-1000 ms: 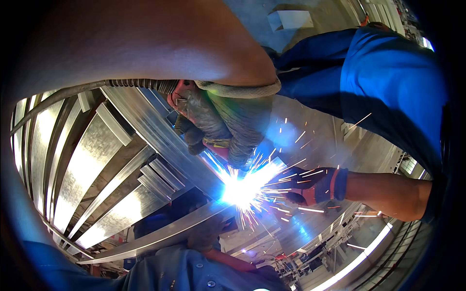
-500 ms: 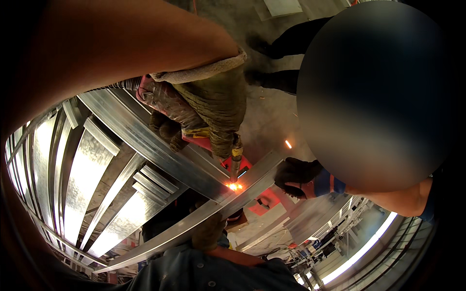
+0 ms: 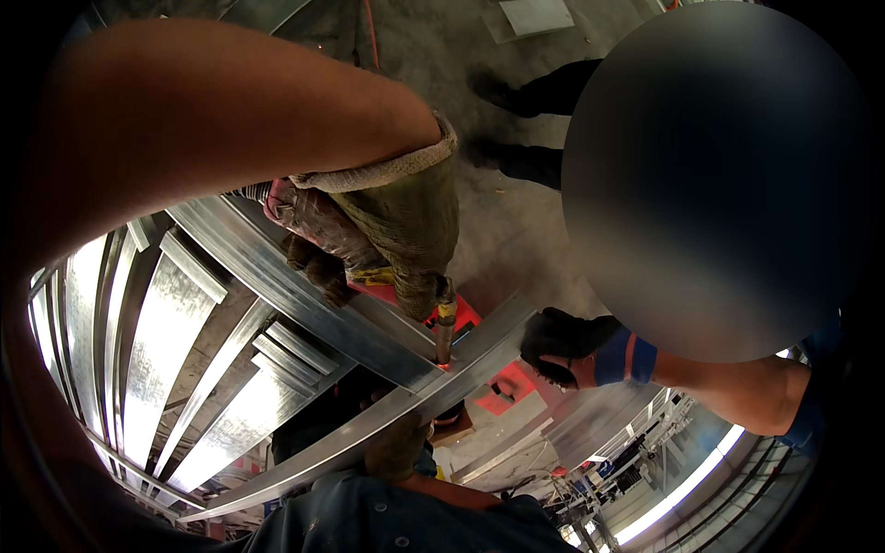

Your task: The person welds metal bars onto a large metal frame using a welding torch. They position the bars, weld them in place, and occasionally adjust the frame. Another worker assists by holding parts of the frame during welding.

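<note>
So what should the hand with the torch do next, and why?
Perhaps the left hand should lift the welding torch slightly, because its tip covers part of where metal bars meet, and a small red glow shows there.

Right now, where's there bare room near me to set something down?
Concrete floor between your left hand and the co-worker's legs looks open. The broad shiny strip at left shows bare metal below a short channel piece. It's crowded where two metal bars meet: the torch is there, with the co-worker's gloved hand close by.
</note>
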Demonstrator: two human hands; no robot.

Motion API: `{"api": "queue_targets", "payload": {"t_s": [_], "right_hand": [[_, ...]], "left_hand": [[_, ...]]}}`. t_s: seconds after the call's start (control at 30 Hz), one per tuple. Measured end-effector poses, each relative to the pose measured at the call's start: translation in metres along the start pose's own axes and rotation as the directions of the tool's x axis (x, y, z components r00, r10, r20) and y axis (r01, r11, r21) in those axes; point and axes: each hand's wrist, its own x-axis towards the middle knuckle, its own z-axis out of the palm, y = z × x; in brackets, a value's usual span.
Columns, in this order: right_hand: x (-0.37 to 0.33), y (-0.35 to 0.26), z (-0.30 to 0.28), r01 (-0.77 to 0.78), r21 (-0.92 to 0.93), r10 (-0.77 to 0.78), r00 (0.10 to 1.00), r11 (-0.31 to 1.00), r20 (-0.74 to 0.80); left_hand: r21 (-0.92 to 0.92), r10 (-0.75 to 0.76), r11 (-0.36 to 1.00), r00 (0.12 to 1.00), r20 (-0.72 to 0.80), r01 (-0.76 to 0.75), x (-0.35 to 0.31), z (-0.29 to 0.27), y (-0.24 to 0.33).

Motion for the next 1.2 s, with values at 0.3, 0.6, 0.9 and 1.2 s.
{"api": "queue_targets", "payload": {"t_s": [0.3,0.6,0.9,1.2], "right_hand": [[0.025,-0.010,-0.005,-0.224,-0.050,0.224,0.975,0.973,-0.001],[0.219,-0.187,-0.048,-0.109,0.803,0.780,-0.343,-0.586,0.523],[0.351,-0.249,-0.018,0.387,0.692,0.559,-0.410,-0.609,0.721],[0.335,-0.228,-0.021,0.191,0.863,0.670,-0.560,-0.467,0.487]], "left_hand": [[-0.037,-0.032,0.999,0.999,-0.041,0.031,-0.005,0.006,-0.005],[0.052,0.016,0.999,0.990,-0.139,-0.009,-0.016,0.007,0.013],[0.013,-0.106,0.989,0.763,-0.637,0.148,-0.146,0.104,0.051],[-0.250,-0.234,0.962,-0.137,-0.962,0.108,-0.283,0.372,0.027]]}}
